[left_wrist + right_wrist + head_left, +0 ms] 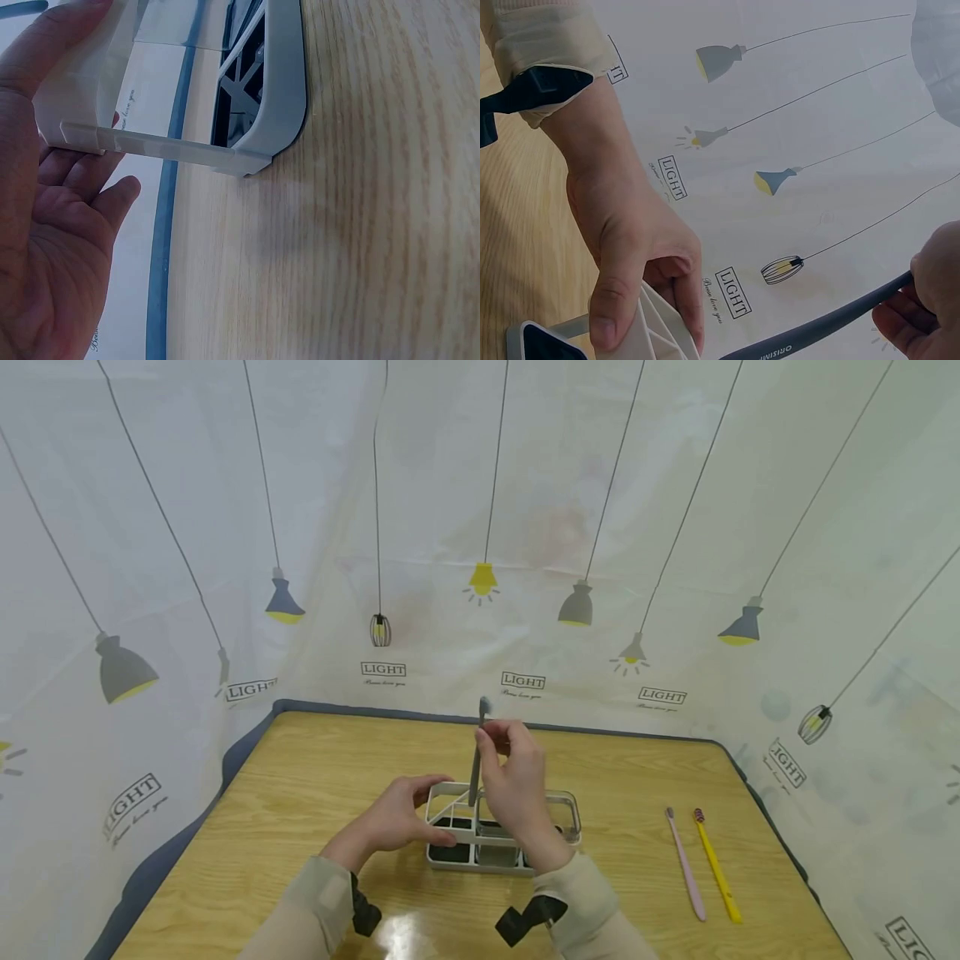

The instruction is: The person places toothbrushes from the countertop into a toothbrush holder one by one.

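A white toothbrush holder, with a slotted upper rack above a base with dark compartments, stands on the wooden table. My left hand grips the rack's left end, thumb in front and fingers behind; the left wrist view shows the base corner on the tabletop. Between thumb and fingers, my right hand pinches a dark grey toothbrush near its head. Bristles up, it points its handle end down at the rack's left openings. Lettering marks the handle in the right wrist view.
To the right on the table lie a pink toothbrush and a yellow toothbrush, side by side. A white sheet printed with lamps surrounds the table's back and sides. Black camera mounts sit on both wrists.
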Action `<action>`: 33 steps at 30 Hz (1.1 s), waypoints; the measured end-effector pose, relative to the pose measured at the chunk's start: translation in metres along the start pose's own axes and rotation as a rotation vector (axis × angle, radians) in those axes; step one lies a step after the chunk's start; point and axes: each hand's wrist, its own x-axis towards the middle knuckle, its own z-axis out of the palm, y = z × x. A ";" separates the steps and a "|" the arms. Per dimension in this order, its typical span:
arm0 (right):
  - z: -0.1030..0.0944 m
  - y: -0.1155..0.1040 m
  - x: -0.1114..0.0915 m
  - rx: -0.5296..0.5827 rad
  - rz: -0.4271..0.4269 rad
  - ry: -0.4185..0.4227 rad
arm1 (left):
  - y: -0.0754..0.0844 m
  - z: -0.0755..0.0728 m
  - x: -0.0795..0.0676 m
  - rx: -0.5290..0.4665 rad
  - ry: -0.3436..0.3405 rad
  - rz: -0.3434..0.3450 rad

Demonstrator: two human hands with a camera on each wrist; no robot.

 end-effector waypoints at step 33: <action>0.022 0.028 -0.034 -0.007 0.051 -0.068 | 0.000 0.001 -0.001 0.003 0.008 -0.018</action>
